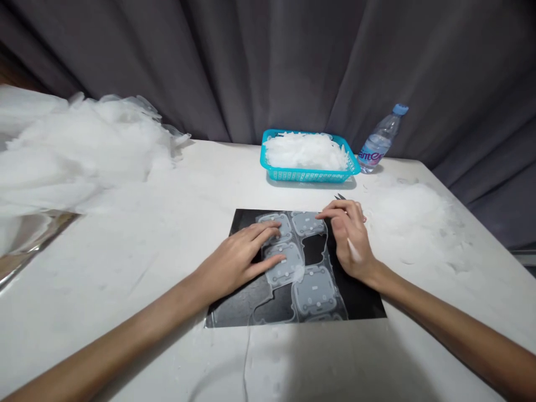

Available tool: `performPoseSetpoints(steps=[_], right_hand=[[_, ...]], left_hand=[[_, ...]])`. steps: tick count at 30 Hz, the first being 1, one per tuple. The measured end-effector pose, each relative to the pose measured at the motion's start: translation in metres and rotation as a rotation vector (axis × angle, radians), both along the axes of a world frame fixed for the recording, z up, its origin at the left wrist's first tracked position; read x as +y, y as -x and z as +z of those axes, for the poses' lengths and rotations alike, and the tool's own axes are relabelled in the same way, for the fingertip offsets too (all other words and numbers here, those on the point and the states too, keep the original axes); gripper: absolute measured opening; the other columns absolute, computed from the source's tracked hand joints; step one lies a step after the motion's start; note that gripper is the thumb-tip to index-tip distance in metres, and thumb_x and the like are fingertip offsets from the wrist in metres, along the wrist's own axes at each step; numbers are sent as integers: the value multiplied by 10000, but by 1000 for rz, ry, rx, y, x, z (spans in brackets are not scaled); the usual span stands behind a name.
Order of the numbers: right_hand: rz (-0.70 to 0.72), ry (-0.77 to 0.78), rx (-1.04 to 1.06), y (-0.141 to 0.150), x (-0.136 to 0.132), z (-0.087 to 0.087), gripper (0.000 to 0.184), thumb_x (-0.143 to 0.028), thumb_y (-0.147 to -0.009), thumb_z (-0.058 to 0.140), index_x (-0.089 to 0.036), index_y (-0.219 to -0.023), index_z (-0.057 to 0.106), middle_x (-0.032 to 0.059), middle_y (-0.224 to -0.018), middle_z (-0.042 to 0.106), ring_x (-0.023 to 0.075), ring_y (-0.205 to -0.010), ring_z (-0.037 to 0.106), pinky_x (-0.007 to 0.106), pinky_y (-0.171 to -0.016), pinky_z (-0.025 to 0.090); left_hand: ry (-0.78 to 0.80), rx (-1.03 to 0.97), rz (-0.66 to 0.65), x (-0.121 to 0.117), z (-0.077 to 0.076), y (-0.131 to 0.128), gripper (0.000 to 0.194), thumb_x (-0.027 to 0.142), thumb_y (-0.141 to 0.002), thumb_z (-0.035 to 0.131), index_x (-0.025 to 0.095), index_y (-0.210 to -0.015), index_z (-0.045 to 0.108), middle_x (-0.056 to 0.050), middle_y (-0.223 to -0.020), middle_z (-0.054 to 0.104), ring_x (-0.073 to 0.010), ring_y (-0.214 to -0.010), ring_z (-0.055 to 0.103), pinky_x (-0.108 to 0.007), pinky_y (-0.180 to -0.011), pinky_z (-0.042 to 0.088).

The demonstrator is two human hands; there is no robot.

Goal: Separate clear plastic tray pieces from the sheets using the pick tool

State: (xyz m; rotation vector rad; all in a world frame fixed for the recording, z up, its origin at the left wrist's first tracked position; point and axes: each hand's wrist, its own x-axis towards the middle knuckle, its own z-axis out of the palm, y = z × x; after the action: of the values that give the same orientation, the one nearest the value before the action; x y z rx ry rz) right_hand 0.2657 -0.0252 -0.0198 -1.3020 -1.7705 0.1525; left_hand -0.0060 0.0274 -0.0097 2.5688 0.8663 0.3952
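A translucent plastic sheet (316, 290) with rounded panels and cut-out gaps lies on a black mat (360, 310). My left hand (240, 254) rests on its left panels, fingers spread and pressing down. My right hand (352, 240) is at the sheet's upper right edge, its index finger reaching to the top right panel and its other fingers curled. Something small and white (355, 251) shows against the right palm; its kind is unclear. Dark pointed tips of scissors (340, 196) show just behind the right hand; whether that hand holds them is hidden.
A turquoise basket (310, 176) of white pieces stands at the back beside a water bottle (379, 142). A big heap of white film (87, 145) fills the left back, and a smaller white pile (414, 218) lies right. Grey curtains (268, 67) hang behind the table.
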Motion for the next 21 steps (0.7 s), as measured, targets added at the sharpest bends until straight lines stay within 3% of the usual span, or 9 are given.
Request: performPoseSetpoints(steps=[3, 5, 8, 11, 15, 21], right_hand=[[312, 166, 110, 0, 4, 17, 664, -619, -1112, 159, -262, -1201, 712, 95, -1116, 658, 237, -987, 652, 434, -892, 506], [465, 298, 109, 1, 10, 27, 599, -589, -1124, 241, -241, -1145, 728, 71, -999, 696, 208, -876, 678, 396, -840, 527], [521, 364, 13, 4, 20, 34, 297, -419, -1090, 545, -219, -984, 737, 47, -949, 729, 198, -901, 692, 356, -860, 526], [606, 419, -38, 11, 30, 36, 110, -297, -1034, 660, -217, -1025, 735, 36, -1027, 743, 174, -940, 697, 306, -854, 539], [714, 438, -32, 20, 40, 39, 98, -264, -1029, 651, -198, -1023, 723, 46, -1039, 737, 164, -934, 704, 299, -864, 568], [715, 436, -113, 18, 39, 32, 110, -274, -1040, 645, -198, -1019, 721, 47, -1042, 767, 188, -985, 720, 341, -935, 555]], left_hand=[[0, 12, -30, 4, -4, 3, 493, 591, -1051, 536, 214, -1354, 630, -117, -1616, 534, -322, -1373, 621, -472, -1144, 509], [-8, 6, -43, 8, -3, 3, 515, 614, -1038, 548, 205, -1329, 662, -112, -1626, 525, -314, -1372, 629, -458, -1155, 510], [-15, -3, -47, 13, -3, 5, 544, 619, -1018, 585, 208, -1367, 664, -97, -1645, 502, -305, -1395, 615, -447, -1174, 505], [-13, -12, -51, 16, -5, 7, 566, 603, -1001, 627, 218, -1415, 640, -89, -1683, 445, -307, -1435, 579, -441, -1182, 504], [-57, -35, -79, 18, -7, 8, 541, 571, -1006, 639, 199, -1399, 648, -130, -1681, 441, -318, -1462, 545, -470, -1196, 489], [-145, -53, -64, 17, -2, 6, 549, 617, -969, 666, 183, -1297, 737, -163, -1562, 567, -350, -1513, 440, -540, -1224, 431]])
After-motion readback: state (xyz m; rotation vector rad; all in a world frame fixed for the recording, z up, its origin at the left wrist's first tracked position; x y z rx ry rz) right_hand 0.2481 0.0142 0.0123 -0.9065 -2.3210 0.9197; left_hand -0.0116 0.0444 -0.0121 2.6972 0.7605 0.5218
